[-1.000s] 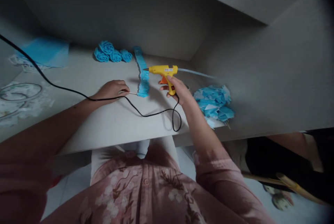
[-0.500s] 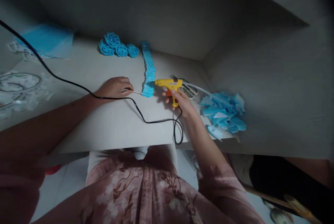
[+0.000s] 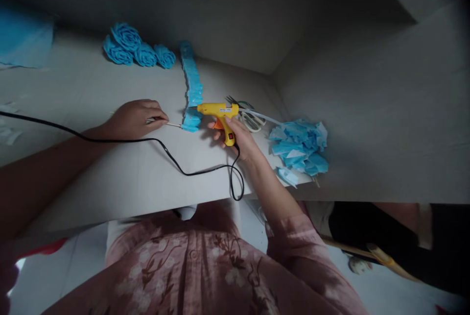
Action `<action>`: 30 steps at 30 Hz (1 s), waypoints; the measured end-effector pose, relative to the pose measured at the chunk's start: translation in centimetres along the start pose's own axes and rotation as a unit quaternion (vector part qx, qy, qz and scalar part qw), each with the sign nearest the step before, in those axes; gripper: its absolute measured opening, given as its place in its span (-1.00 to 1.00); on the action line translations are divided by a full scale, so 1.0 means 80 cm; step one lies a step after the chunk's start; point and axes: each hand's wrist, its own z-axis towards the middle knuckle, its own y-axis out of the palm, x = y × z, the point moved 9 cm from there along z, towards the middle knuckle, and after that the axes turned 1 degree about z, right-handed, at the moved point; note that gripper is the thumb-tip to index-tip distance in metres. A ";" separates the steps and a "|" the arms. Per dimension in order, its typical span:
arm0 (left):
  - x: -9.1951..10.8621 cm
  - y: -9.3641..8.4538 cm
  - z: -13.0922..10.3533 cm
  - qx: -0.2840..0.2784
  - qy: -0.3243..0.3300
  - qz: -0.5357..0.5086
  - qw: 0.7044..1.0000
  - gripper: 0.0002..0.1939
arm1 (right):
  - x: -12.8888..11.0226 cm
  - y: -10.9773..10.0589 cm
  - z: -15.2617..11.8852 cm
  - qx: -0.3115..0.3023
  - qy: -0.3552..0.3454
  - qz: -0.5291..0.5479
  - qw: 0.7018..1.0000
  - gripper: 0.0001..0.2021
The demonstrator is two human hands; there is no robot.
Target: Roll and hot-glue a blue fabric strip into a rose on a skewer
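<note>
My left hand [image 3: 135, 119] pinches a thin wooden stick [image 3: 174, 125], whose tip touches the near end of a ruffled blue strip [image 3: 191, 72]. That strip lies lengthwise away from me on the table. In my right hand [image 3: 240, 138] is a yellow hot glue gun [image 3: 216, 109], gripped by its handle with the fingers near the orange trigger. Its nozzle points left and sits at the strip, just above the near end; I cannot tell whether it touches. A long white glue stick [image 3: 262, 115] sticks out of the gun's back.
Several blue fabric roses [image 3: 126, 36] stand at the back left, near blue sheets [image 3: 24, 36]. Scissors [image 3: 252, 122] lie behind my right hand. Crumpled blue pieces [image 3: 299, 146] are piled at the right edge. The gun's black cord [image 3: 178, 164] crosses my left forearm.
The view has shifted, so the table things appear farther left and slightly higher. Both hands keep their holds, and the nozzle stays at nearly the same part of the strip.
</note>
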 end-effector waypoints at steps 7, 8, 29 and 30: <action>0.013 -0.012 -0.006 0.015 0.044 0.042 0.998 -0.56 | -0.004 -0.005 0.004 0.014 -0.057 0.034 0.998 -0.62; 0.015 -0.017 -0.007 0.031 0.049 0.047 0.997 -0.57 | -0.004 -0.005 0.005 0.013 -0.060 0.040 0.997 -0.62; 0.172 0.025 0.015 0.015 0.102 0.187 0.977 -0.51 | -0.028 0.053 -0.006 0.070 -0.114 0.022 0.991 -0.49; 0.170 0.024 0.015 0.017 0.093 0.173 0.980 -0.52 | -0.029 0.053 -0.010 0.080 -0.116 0.017 0.990 -0.49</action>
